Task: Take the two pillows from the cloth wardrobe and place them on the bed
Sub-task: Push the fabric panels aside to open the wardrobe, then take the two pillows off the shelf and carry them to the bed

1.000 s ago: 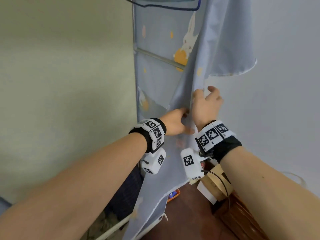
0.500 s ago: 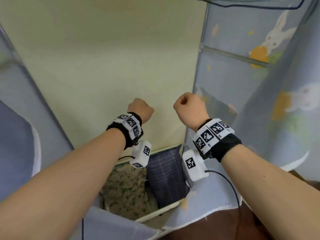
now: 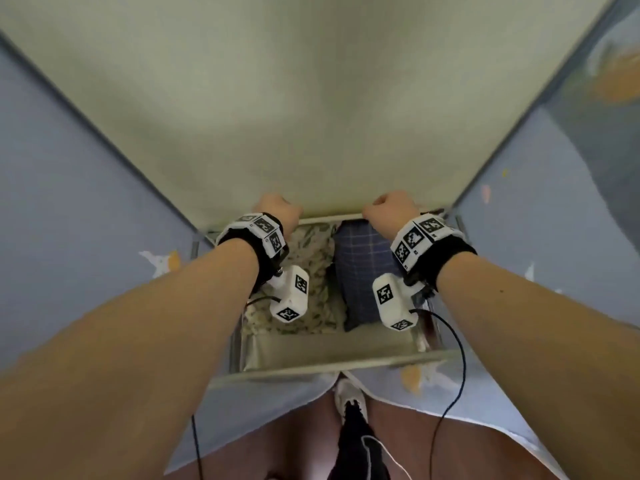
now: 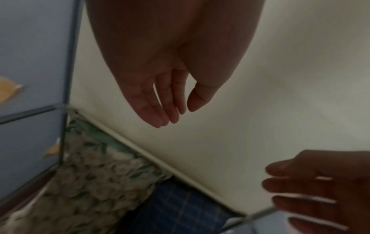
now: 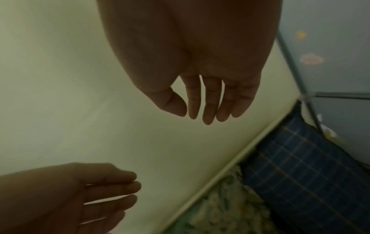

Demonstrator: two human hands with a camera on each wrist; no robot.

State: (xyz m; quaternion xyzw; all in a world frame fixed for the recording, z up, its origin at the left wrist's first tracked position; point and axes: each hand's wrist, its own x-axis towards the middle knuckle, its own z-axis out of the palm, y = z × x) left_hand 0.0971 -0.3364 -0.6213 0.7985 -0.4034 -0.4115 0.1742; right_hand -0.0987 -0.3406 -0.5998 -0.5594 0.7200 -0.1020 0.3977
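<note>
Pale green-cream back wall (image 3: 311,98) fills the upper half of the head view, framed by the cloth wardrobe (image 3: 86,209) with its blue-grey printed side panels running down left and right and dark frame poles at the corners. Both pillows sit at the wardrobe bottom against that wall: floral pillow (image 3: 311,271) on the left, cream with green leaf print; blue plaid pillow (image 3: 360,271) on the right, touching it along their shared edge. Plaid one reaches the right corner pole in the right wrist view. Left hand (image 3: 278,211) and right hand (image 3: 389,211) are both extended into the opening, side by side, apart from each other, above the far ends of the pillows near the pale strip at the wall base. Left wrist view: left hand palm toward camera, fingers (image 4: 160,110) relaxed and slightly curled, close together, thumb just beside them, nothing held. Right wrist view: right hand same, fingers (image 5: 208,102) hanging straight-ish with small gaps, thumb alongside, empty. Neither hand touches a pillow or the wall as far as the wrist views show. Wrist bands with black-and-white markers on both forearms, cables trailing down. Wardrobe front flaps hang parted at bottom; a white shoe (image 3: 349,393) shows on brown floor (image 3: 277,452) below.
</note>
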